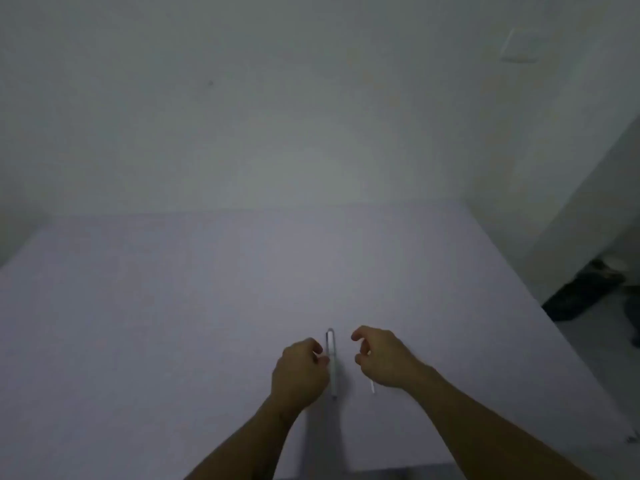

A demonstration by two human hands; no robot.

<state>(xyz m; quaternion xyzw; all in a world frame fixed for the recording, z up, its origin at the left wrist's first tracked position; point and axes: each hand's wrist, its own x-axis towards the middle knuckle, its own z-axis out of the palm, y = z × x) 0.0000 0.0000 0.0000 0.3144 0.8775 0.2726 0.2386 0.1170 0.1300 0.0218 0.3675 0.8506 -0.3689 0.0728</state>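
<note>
On the pale table [173,306], left hand [299,370] pinching a white pen [331,344], right hand [384,358] loosely curled beside it, hands apart.

Dim and grey, with a faint brighter patch on the wall [311,161] above the table's [138,306] far edge. Soft and grainy throughout, darkening toward the left corners. Weak, diffuse shadow running from the pen [331,367] to the near edge; wide-lens bending at the right.
</note>
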